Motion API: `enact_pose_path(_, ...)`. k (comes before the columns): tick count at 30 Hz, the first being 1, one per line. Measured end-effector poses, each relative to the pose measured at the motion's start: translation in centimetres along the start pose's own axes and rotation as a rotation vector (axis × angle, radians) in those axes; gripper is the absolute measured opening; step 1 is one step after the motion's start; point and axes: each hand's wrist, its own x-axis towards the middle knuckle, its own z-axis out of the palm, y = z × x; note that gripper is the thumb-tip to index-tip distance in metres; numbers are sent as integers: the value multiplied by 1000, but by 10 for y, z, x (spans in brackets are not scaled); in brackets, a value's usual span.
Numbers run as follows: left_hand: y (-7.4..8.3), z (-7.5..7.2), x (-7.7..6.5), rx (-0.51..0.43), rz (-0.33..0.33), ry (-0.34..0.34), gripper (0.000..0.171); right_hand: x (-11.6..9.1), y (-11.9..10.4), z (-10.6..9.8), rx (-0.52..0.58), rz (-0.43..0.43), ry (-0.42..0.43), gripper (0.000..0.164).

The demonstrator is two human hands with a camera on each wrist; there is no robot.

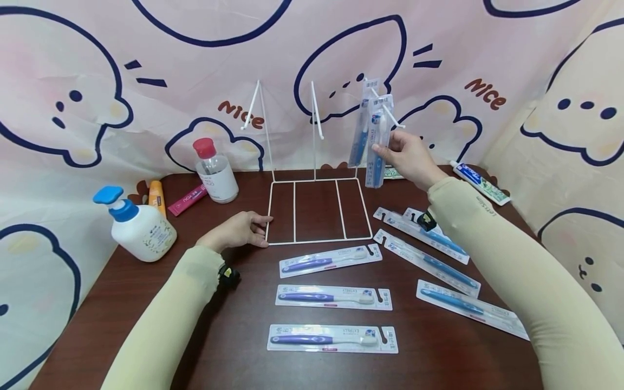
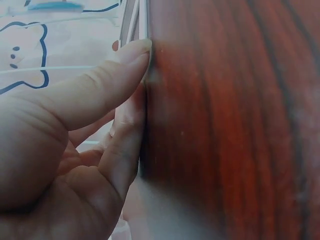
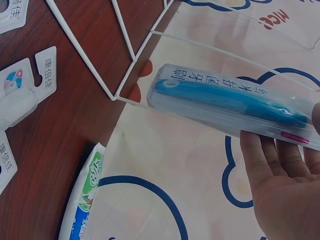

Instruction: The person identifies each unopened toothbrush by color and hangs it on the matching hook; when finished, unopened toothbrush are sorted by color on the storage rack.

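Note:
My right hand (image 1: 407, 154) pinches a packaged blue toothbrush (image 1: 377, 143) by its side, at the right hook of a white wire rack (image 1: 319, 240). The card top of that pack overlaps the hook in the head view. Behind it another packaged blue toothbrush (image 1: 359, 130) hangs on the same hook. In the right wrist view, fingers (image 3: 277, 157) lie along the lower side of the pack (image 3: 225, 102). My left hand (image 1: 239, 230) holds the rack's base at its front left corner, thumb (image 2: 112, 82) on the wire. The left and middle hooks carry nothing.
Three purple toothbrush packs (image 1: 333, 338) lie before the rack, several blue ones (image 1: 429, 264) to its right. At left stand a pump bottle (image 1: 143, 233) and a red-capped bottle (image 1: 218, 176), near a pink tube (image 1: 187, 200) and orange tube (image 1: 157, 196). A toothpaste tube (image 1: 481, 183) lies back right.

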Motion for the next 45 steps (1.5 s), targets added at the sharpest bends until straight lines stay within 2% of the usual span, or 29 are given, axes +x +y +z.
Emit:
enact_pose_path(7,1,-2,4,86,37,0,70,2,2,1,25,-2,-19,59)
enact_pose_path(12,3,-3,4,105,44,14,70,2,1,1,27,-2,-19,61)
enact_pose_path(16,2,-1,5,121,77,29,70,2,1,0,38,1,-19,61)
enact_pose_path(21,2,0,5,129,88,29,71,1,-1,-1,46,2,-17,60)
enact_pose_path(28,-1,1,2,95,89,10,73,1,0,0,57,10,-27,60)
enact_pose_path(39,-5,0,-4,110,101,10,76,0,-1,1,38,8,-42,62)
enact_pose_path(45,-5,2,-2,103,115,5,75,3,1,2,51,-7,-46,60)
